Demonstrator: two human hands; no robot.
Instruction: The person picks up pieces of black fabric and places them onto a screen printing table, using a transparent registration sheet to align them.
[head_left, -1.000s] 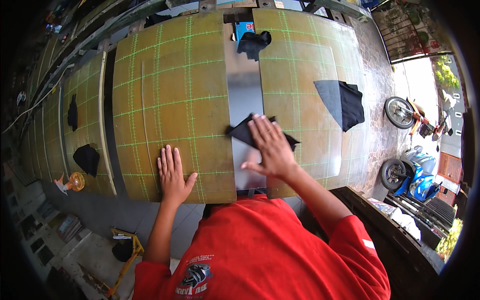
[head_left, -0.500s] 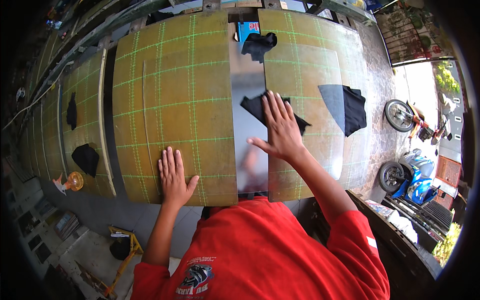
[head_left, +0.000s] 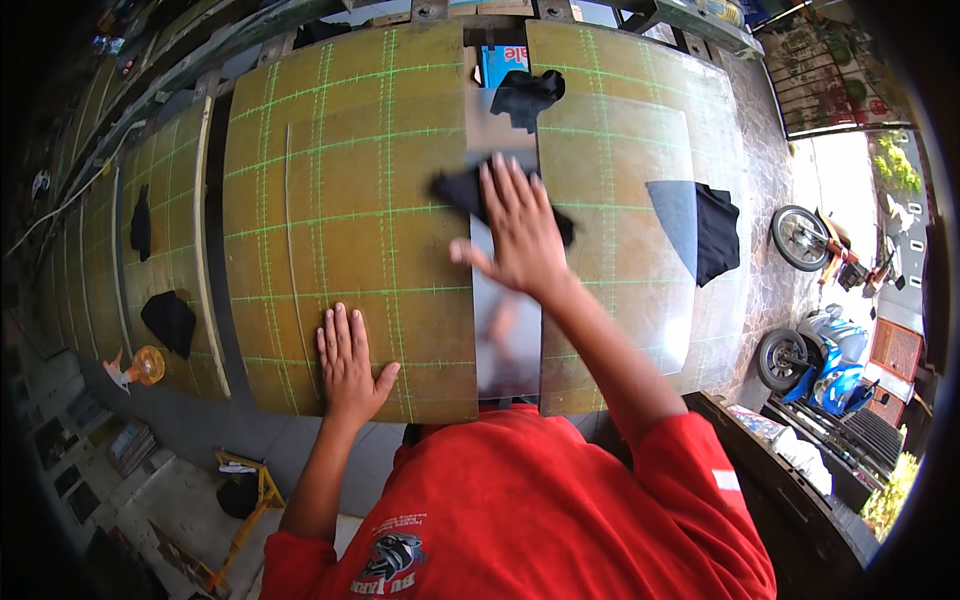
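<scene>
My right hand (head_left: 525,235) lies over the glossy grey strip (head_left: 488,255) between two yellowish boards, fingers stretched and thumb out. Under its fingers is a black cloth (head_left: 460,188), blurred by motion, spanning the strip from one board edge to the other. Flat on the near part of the middle board (head_left: 340,230), my left hand (head_left: 350,365) rests with its fingers extended, holding nothing. The right board (head_left: 600,290) carries a clear sheet with green lines beneath it. A grey-and-black fabric piece (head_left: 715,235) lies near its right side.
A crumpled black cloth (head_left: 525,98) sits across the gap at the far end. Two black pieces (head_left: 168,322) (head_left: 141,222) lie on the left board, by an orange round object (head_left: 150,365). Metal rails (head_left: 690,30) run along the back. Motorbikes (head_left: 825,360) stand at right.
My right hand has slid left with the black cloth under it, from the right board's edge across the strip to the middle board's edge. My left hand stays in place.
</scene>
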